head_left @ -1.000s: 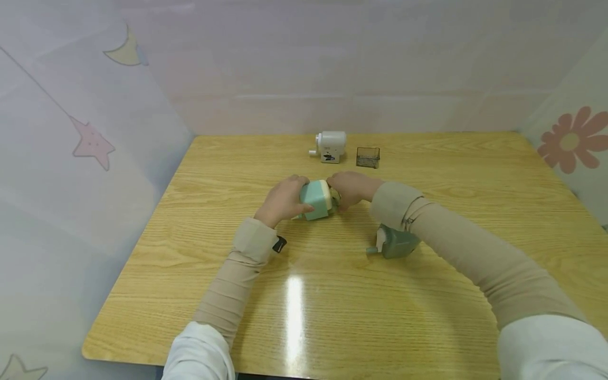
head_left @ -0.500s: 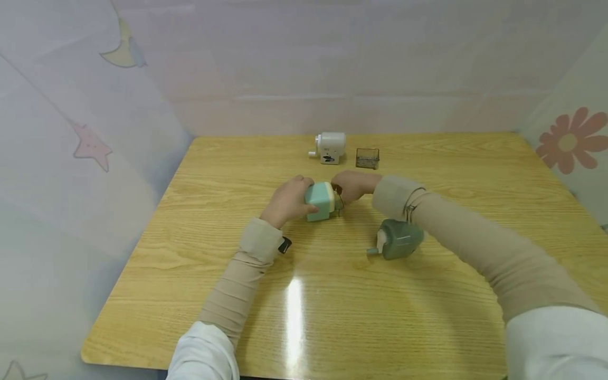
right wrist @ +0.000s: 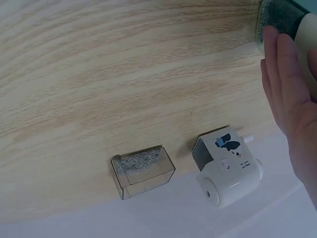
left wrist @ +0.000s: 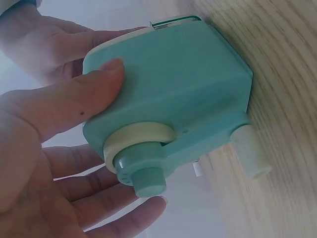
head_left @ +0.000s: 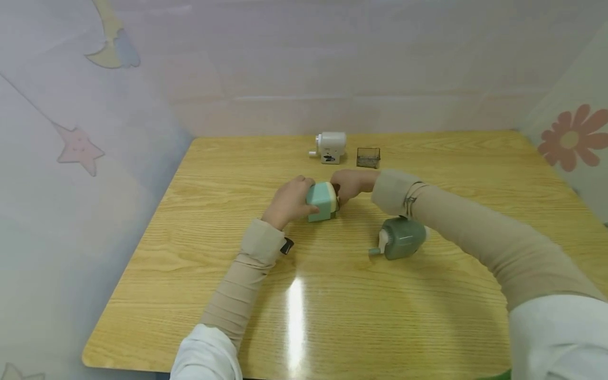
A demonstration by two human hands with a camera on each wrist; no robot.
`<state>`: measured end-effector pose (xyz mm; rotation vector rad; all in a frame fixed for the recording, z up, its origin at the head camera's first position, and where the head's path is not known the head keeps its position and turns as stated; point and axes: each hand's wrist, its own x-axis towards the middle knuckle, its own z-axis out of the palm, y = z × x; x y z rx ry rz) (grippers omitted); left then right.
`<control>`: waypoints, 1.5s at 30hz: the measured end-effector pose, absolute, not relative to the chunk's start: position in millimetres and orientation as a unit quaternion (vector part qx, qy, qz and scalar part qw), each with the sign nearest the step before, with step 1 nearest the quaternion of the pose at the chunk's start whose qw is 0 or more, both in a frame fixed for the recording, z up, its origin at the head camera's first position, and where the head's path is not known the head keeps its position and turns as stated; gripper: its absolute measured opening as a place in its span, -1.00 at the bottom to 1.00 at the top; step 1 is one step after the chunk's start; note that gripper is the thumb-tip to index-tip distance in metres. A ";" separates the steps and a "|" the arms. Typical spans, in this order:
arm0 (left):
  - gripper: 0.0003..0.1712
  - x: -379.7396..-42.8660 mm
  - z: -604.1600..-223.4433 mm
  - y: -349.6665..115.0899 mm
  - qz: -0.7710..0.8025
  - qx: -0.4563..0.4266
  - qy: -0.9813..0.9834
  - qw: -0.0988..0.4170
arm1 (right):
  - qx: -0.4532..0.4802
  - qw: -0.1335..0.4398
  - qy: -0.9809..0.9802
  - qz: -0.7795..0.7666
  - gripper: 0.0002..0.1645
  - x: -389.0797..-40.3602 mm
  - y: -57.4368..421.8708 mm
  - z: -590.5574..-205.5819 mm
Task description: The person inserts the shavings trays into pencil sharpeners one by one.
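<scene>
My left hand (head_left: pixel 287 203) grips a mint-green crank pencil sharpener (head_left: pixel 319 202), its thumb lying across the body in the left wrist view. The sharpener's crank (left wrist: pixel 198 141) is on the side towards the left palm. At the opposite, cream-coloured end, my right hand (head_left: pixel 350 184) touches the sharpener with straight fingers. Beside those fingertips, the right wrist view shows a clear drawer (right wrist: pixel 278 22) with dark shavings in it, at the sharpener's end. The right thumb is mostly hidden, and so is how far the drawer sticks out.
A dark green crank sharpener (head_left: pixel 404 238) lies below the right forearm. Farther back on the wooden table (head_left: pixel 228 211) are a white sharpener (head_left: pixel 331 146) and a separate clear drawer (head_left: pixel 368 157) with shavings. A wall hanging (head_left: pixel 266 63) stands behind the table.
Both hands and the mint-green sharpener have shifted slightly right. The drawer end that showed below my right hand half a second ago now shows less beyond the cream face.
</scene>
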<state>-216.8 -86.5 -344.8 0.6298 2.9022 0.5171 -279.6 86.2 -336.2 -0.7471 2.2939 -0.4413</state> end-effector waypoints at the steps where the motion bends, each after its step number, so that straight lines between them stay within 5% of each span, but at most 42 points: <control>1: -0.25 -216.7 -344.8 -86.4 0.171 0.209 0.961 0.063 | -0.286 0.338 0.880 -0.172 -0.68 -279.6 85.9 -336.0; 11: -0.26 -217.3 -344.4 -85.2 0.162 0.208 0.963 0.062 | -0.255 0.363 0.870 -0.216 -0.63 -281.3 81.9 -334.3; 30: -0.25 -217.8 -345.4 -87.7 0.152 0.212 0.963 0.062 | -0.203 0.398 0.851 -0.275 -0.25 -275.0 71.8 -333.5; 45: -0.21 -230.9 -342.9 -100.3 0.172 0.227 0.953 0.100 | -0.254 0.358 0.890 -0.123 -0.49 -278.4 84.1 -308.6</control>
